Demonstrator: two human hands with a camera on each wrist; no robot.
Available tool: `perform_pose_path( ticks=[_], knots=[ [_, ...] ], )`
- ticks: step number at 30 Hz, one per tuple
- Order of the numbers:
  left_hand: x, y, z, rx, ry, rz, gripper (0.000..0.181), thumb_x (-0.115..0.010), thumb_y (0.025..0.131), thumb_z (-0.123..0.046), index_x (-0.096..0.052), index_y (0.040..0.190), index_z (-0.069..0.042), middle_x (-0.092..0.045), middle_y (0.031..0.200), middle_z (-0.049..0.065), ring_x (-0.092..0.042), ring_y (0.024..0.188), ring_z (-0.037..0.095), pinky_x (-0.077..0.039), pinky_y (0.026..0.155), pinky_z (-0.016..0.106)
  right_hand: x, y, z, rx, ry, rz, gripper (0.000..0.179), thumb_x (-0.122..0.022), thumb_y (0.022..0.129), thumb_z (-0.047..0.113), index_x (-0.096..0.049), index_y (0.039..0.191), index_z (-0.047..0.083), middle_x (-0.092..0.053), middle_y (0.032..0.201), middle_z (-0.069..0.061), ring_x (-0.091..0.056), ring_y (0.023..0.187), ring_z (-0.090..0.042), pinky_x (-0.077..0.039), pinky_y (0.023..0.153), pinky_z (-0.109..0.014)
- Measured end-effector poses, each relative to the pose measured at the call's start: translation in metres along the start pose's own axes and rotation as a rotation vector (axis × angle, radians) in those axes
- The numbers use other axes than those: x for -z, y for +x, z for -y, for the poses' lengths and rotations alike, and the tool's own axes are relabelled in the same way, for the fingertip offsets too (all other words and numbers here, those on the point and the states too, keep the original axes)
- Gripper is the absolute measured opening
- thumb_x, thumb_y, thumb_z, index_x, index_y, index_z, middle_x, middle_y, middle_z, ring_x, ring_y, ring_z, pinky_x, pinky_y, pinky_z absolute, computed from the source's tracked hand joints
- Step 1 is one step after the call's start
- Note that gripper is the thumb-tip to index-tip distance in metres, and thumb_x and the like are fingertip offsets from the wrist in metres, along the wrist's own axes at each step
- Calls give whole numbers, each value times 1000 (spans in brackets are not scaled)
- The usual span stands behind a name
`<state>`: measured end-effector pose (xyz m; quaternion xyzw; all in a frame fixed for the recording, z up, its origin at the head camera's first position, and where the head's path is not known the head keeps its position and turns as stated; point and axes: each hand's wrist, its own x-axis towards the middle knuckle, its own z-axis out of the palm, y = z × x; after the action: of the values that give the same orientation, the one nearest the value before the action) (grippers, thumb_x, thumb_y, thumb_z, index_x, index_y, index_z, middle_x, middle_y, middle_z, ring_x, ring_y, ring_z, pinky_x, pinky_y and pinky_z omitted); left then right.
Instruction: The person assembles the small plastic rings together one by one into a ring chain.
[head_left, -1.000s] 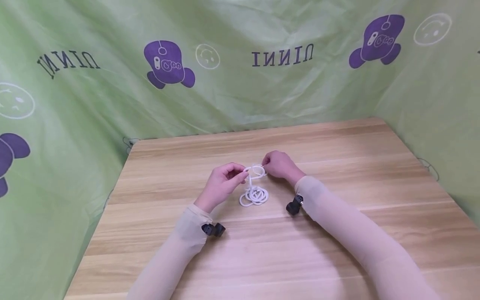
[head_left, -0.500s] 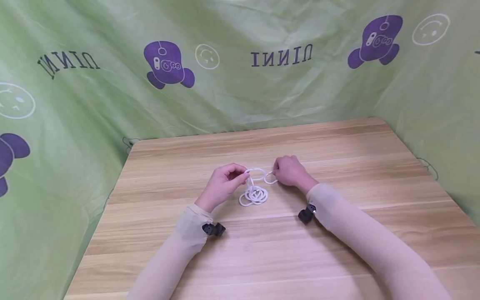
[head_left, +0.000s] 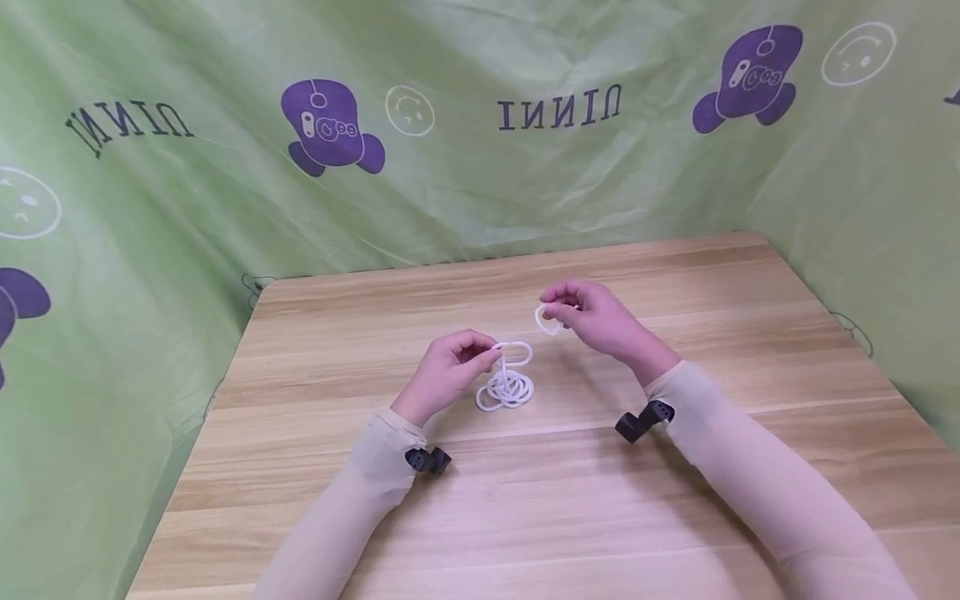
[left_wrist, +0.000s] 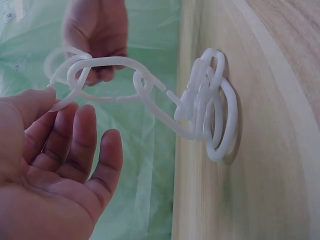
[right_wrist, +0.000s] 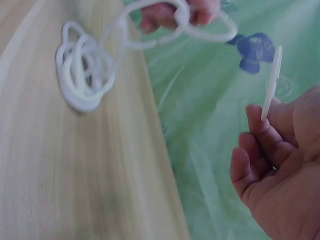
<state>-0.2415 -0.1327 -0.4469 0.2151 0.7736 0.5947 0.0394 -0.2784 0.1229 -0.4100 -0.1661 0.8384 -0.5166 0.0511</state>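
A white plastic chain lies partly heaped (head_left: 513,392) on the table. My left hand (head_left: 447,372) pinches one raised link (left_wrist: 117,61) between thumb and fingertips, and linked pieces run from there down to the heap (left_wrist: 220,107). To the right and farther back, my right hand (head_left: 596,318) holds a single white link (right_wrist: 272,82) between thumb and index finger, raised off the table. That link is apart from the chain. In the right wrist view it is seen nearly edge-on, and the other fingers of the right hand (right_wrist: 285,155) are bent and hold nothing.
The wooden table (head_left: 337,467) has its far edge near a green printed curtain (head_left: 465,192), which also hangs at both sides. A black camera (head_left: 427,460) is worn on the left wrist, another black camera (head_left: 643,421) on the right.
My right hand has moved right and then up, carrying a link away from the chain. The gap between that link and the chain has widened. My left hand has hardly moved.
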Motion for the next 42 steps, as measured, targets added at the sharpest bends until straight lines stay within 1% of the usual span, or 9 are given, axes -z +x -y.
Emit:
perform_pose_path(
  ticks=[4, 10, 12, 19, 27, 30, 34, 37, 42],
  knots=[
    [0, -2, 0, -15, -12, 19, 17, -68, 94, -14, -69, 102, 2, -69, 91, 14, -65, 80, 24, -57, 74, 40, -6, -7, 12, 99, -12, 90, 13, -65, 96, 13, -68, 105, 5, -69, 97, -12, -62, 87, -26, -51, 71, -30],
    [-3, -4, 0, -62, 11, 38, 13, -69, 94, -15, -72, 101, -5, -70, 92, 7, -64, 80, 17, -55, 72, 30, -19, -13, 15, 161, -42, 146, 7, -66, 95, 12, -71, 98, 8, -69, 91, -5, -62, 85, -22, -50, 74, -35],
    [-3, -4, 0, -68, 22, 40, 13, -69, 94, -16, -73, 100, -6, -70, 92, 2, -64, 80, 16, -55, 71, 29, -21, -13, 15, 164, -56, 153, 7, -66, 95, 12, -71, 97, 9, -68, 90, -3, -61, 84, -20, -50, 75, -38],
    [-3, -4, -3, -69, 59, 47, 13, -70, 93, -16, -74, 100, -5, -70, 91, 0, -64, 80, 16, -54, 70, 29, -22, -17, 14, 161, -100, 166, 7, -65, 96, 13, -71, 97, 10, -69, 91, -6, -60, 83, -18, -49, 75, -37],
    [-4, -4, -4, -114, 109, 44, 12, -71, 92, -16, -75, 97, -6, -69, 88, -3, -62, 77, 14, -53, 68, 28, -21, -19, 11, 172, -141, 169, 6, -65, 96, 12, -70, 96, 11, -68, 90, -9, -59, 81, -18, -49, 73, -36],
    [-5, -4, -3, -131, 114, 49, 12, -71, 92, -15, -76, 97, -5, -68, 86, -3, -61, 77, 14, -52, 67, 27, -22, -19, 8, 175, -157, 168, 6, -65, 95, 12, -70, 95, 11, -68, 89, -8, -59, 81, -18, -48, 72, -35],
    [-5, -4, -3, -145, 112, 50, 11, -71, 92, -15, -76, 97, -6, -67, 85, -3, -60, 76, 15, -51, 67, 26, -24, -21, 7, 165, -160, 184, 6, -65, 95, 13, -70, 95, 13, -66, 86, -2, -57, 79, -18, -48, 70, -34],
    [-5, -4, -5, -142, 91, 59, 11, -72, 91, -15, -76, 97, -8, -68, 86, -2, -61, 77, 16, -51, 68, 27, -25, -23, 7, 156, -169, 172, 6, -65, 96, 13, -70, 96, 13, -66, 85, 2, -57, 78, -17, -48, 70, -35],
    [-7, -4, -7, -94, 52, 123, 14, -73, 90, -18, -76, 101, -8, -70, 92, 0, -64, 82, 16, -54, 73, 29, -19, -26, 10, 147, -152, 110, 7, -64, 96, 13, -70, 99, 10, -66, 88, -2, -56, 78, -18, -48, 69, -33]
  ],
)
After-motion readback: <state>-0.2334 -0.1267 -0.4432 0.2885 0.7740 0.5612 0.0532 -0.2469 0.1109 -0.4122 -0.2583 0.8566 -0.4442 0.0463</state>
